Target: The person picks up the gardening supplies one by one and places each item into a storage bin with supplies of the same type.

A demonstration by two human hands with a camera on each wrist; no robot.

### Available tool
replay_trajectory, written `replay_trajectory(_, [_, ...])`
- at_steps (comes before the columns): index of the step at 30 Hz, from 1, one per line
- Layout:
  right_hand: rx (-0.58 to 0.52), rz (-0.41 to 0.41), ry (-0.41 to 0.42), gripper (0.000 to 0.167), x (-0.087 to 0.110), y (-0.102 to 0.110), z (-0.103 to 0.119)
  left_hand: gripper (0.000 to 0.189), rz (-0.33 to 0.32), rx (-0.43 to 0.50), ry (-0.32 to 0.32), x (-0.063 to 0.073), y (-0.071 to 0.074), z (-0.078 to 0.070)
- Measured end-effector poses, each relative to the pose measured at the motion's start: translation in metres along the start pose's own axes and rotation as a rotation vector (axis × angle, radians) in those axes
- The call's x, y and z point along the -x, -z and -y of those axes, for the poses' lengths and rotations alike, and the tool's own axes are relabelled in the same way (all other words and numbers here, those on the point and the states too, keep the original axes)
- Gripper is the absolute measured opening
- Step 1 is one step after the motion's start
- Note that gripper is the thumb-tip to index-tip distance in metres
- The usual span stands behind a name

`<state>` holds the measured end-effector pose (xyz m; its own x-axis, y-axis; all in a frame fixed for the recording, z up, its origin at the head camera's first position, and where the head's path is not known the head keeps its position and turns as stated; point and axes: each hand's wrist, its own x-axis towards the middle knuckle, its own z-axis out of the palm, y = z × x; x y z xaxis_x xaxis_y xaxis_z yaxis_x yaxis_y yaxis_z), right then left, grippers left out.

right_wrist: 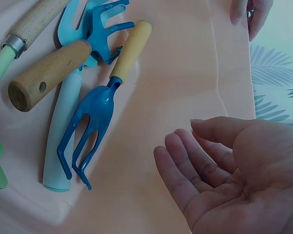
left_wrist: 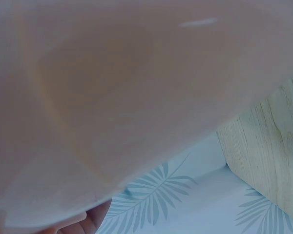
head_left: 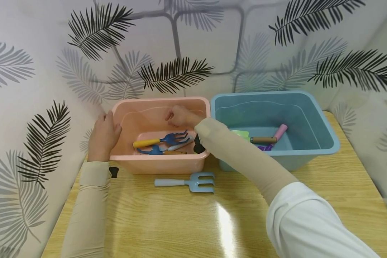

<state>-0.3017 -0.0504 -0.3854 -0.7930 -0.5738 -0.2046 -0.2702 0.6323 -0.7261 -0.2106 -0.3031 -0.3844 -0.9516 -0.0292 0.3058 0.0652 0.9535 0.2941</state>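
Note:
My left hand (head_left: 103,136) grips the left rim of the pink bin (head_left: 158,164), thumb on the inside and fingers outside. That bin's wall (left_wrist: 136,97) fills most of the left wrist view. Inside the bin hovers my right hand (head_left: 180,116), fingers loosely bent, with nothing in them. Beside it in the right wrist view lies a blue hand rake (right_wrist: 97,105) with a yellow handle. A second blue rake with a wooden handle (right_wrist: 51,75) crosses a light-blue fork (right_wrist: 61,136). A green tool with a wooden handle (right_wrist: 41,22) lies at the edge.
On the table (head_left: 132,215), a light blue-grey hand fork (head_left: 200,183) lies in front of the pink bin. To the right stands a blue bin (head_left: 277,153), holding a green tool with a brown handle (head_left: 262,139) and a purple tool with a pink handle (head_left: 281,131). A leaf-patterned cloth (head_left: 206,43) hangs behind.

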Motion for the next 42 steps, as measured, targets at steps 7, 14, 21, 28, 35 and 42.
replay_trajectory(7, [0.000,-0.003,-0.005,0.027,-0.002,-0.001,0.000,0.050,-0.004,0.001,-0.001,0.001,0.001,0.000])
replay_trajectory(14, [-0.015,0.006,-0.003,0.027,-0.001,0.000,-0.001,0.052,0.021,0.002,0.017,0.000,0.000,0.001])
replay_trajectory(21, [-0.015,-0.040,0.036,0.025,0.002,0.001,0.004,0.052,0.013,0.004,0.010,0.000,0.001,0.003])
replay_trajectory(28, [-0.069,-0.084,0.167,0.023,-0.002,0.003,0.011,0.050,0.034,0.013,0.032,-0.002,-0.001,0.002])
replay_trajectory(35, [-0.165,-0.087,0.300,0.019,0.009,0.017,0.032,0.046,0.020,0.005,0.010,-0.004,-0.006,0.001])
replay_trajectory(42, [-0.066,0.009,0.422,0.022,0.051,0.026,0.058,0.042,-0.020,0.013,-0.010,-0.001,-0.003,0.002])
